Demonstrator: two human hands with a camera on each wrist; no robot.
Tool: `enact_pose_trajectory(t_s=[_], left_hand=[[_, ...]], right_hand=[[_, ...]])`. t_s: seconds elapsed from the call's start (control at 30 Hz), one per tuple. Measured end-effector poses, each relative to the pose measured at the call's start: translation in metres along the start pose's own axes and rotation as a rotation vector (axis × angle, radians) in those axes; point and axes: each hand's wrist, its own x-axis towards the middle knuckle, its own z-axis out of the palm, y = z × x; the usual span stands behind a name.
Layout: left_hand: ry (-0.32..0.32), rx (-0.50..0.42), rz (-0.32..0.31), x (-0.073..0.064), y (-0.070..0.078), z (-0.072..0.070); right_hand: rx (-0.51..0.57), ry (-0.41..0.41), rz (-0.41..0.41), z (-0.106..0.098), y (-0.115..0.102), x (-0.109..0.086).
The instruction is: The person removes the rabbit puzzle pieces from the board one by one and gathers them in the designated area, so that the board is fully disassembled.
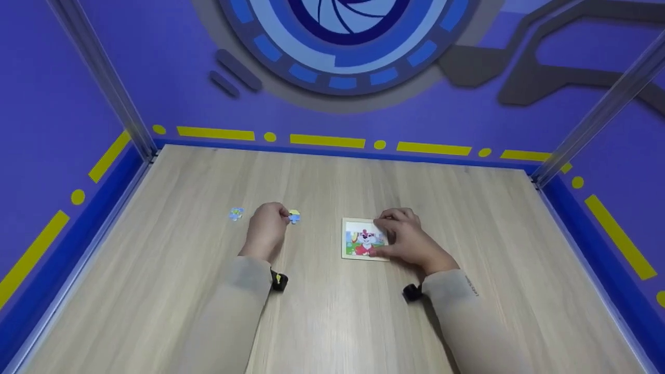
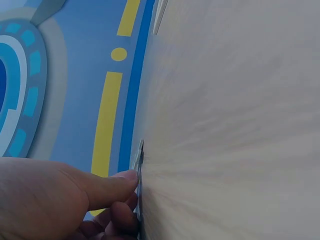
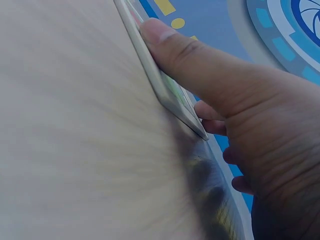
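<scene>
Between the thumb and fingers of my left hand (image 1: 266,228) is a jigsaw piece (image 1: 294,216), blue with a yellow part, at the table's left middle. In the left wrist view that thin piece (image 2: 139,156) shows edge-on past the thumb tip. My right hand (image 1: 410,239) holds the right side of a square framed jigsaw puzzle (image 1: 358,244), thumb over the near part and fingers at the far corner. The puzzle shows a white-faced cartoon animal in red on green, with a pale strip along its top. Its light frame edge (image 3: 150,70) appears in the right wrist view.
Another blue jigsaw piece (image 1: 236,213) with a greenish middle lies left of my left hand. The wood-grain table (image 1: 332,322) is bordered by blue printed walls (image 1: 322,119) at the back and sides, with metal posts (image 1: 111,78) at the back corners.
</scene>
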Motion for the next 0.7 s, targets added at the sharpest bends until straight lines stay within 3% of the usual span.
enact_pose_trajectory(t_s=[0.47,0.57,0.7], left_hand=[[-0.025,0.015,0.005,-0.006,0.008,-0.008],[-0.034,0.008,0.027,-0.012,0.017,-0.011],[-0.053,-0.001,0.104,-0.022,0.040,-0.008]], right_hand=[[0.007,0.000,-0.010,0.000,0.000,0.000],[0.008,-0.004,-0.025,0.001,0.000,-0.001],[0.023,-0.004,-0.034,0.000,0.000,0.000]])
